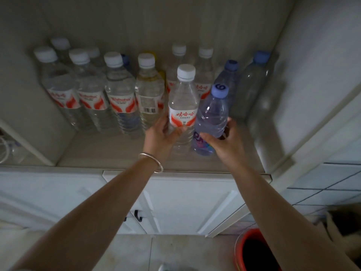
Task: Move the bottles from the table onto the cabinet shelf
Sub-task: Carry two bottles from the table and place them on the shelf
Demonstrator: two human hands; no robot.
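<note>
Clear plastic fills both hands: the left hand curls its fingers round a white-capped water bottle with a red and white label, and the right hand grips a purple-capped clear bottle touching it. Both stand on the pale cabinet shelf. Beyond the fingers, rows of similar capped bottles line the shelf. A silver bangle circles the left wrist.

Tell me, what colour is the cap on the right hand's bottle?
Light purple cap, seen in the head view.
</note>
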